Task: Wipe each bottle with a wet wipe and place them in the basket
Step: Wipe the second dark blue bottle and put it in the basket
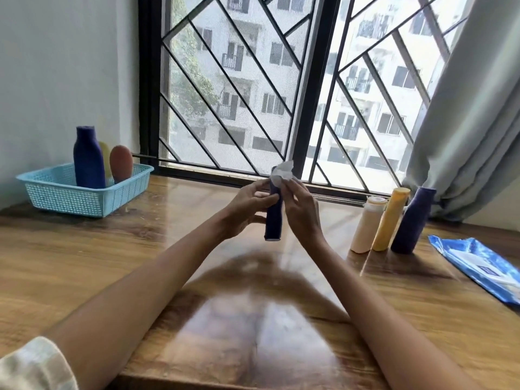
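You are holding a dark blue bottle (273, 218) upright above the worktop (140, 249), your left hand (247, 209) with its fingers curled round its body. Your right hand (301, 209) is pinching a white wet wipe (282, 171) against the bottle's top. The blue basket (70, 198) is sitting far left, already carrying three bottles; three more are standing at right beside the wipes pack (478, 266).
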Demonstrator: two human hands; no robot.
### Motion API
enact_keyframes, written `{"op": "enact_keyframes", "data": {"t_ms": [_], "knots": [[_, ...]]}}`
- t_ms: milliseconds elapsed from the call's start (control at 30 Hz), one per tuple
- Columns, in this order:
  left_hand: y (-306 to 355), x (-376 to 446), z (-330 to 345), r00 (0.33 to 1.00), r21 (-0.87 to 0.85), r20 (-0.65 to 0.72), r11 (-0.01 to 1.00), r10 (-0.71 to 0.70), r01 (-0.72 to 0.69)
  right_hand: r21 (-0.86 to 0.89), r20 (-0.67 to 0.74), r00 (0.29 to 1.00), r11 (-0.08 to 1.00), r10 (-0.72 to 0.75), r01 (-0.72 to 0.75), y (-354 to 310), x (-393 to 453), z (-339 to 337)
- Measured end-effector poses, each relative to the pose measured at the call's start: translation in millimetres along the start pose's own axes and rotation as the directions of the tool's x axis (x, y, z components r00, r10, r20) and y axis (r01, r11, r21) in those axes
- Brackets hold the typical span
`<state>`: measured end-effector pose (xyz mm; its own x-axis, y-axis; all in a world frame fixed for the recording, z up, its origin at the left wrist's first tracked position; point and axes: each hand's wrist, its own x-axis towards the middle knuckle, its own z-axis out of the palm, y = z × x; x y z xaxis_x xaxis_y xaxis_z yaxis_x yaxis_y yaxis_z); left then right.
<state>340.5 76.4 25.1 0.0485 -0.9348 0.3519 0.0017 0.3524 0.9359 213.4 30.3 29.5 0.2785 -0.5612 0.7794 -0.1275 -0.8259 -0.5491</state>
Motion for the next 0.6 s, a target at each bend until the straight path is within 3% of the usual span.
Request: {"op": "enact_keyframes", "data": {"t_ms": [133,200,300,433,533,600], "knots": [[-2.7,1.9,10.3,0.996,0.270,-0.034,0.960,0.081,-0.068,0.092,-0.006,0.991,0.987,0.133,-0.132,6.2,11.0,-11.7],[-1.6,3.1,11.7,0.986,0.382,-0.072,0.917,0.152,-0.114,0.221,0.043,0.976,0.950,0.215,-0.219,6.3,14.9,-15.3],[1.0,2.2,7.7,0.967,0.615,-0.019,0.766,0.255,-0.189,0.360,0.116,0.961,0.891,0.251,-0.276,4.3,13.8,-23.3],[-1.0,-0.6,7.1,0.937,0.840,0.143,0.462,0.317,-0.285,0.261,0.251,0.948,0.929,0.197,-0.262,10.2,9.7,-29.7],[-4.8,-0.7,5.3,0.940,0.896,0.101,0.381,0.325,-0.227,0.165,0.325,0.921,0.946,0.216,-0.280,17.5,9.7,-24.0],[-6.1,-0.1,3.2,0.941,0.918,0.052,0.356,0.334,-0.177,0.085,0.289,0.936,0.968,0.203,-0.237,20.0,11.2,-20.8]]}}
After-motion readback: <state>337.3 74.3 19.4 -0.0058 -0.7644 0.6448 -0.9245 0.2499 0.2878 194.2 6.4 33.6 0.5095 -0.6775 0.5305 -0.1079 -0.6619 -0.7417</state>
